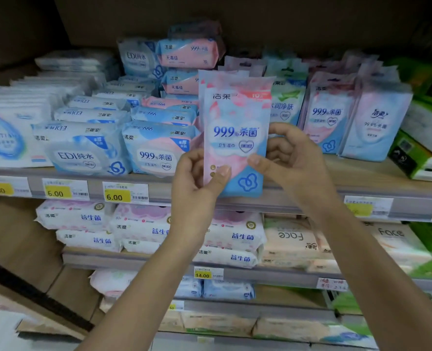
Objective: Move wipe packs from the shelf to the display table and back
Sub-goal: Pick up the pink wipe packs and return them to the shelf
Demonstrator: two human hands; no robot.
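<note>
Both my hands hold a slim pink-and-blue wipe pack [235,122] upright in front of the top shelf [159,184]. My left hand [197,178] pinches its lower left edge with thumb on the front. On its right side, my right hand [288,158] grips the pack, thumb on the front, fingers curled behind. More packs like it stand just behind it, so it may be several held together. Stacks of blue and pink wipe packs [156,148] lie on the shelf to the left, and upright packs [329,115] stand to the right.
Yellow price tags [117,196] line the shelf edge. The lower shelves [260,274] carry larger white and peach wipe packs. Green-and-white boxes [427,138] sit at the far right. A brown cardboard-coloured panel [15,244] runs down the left side.
</note>
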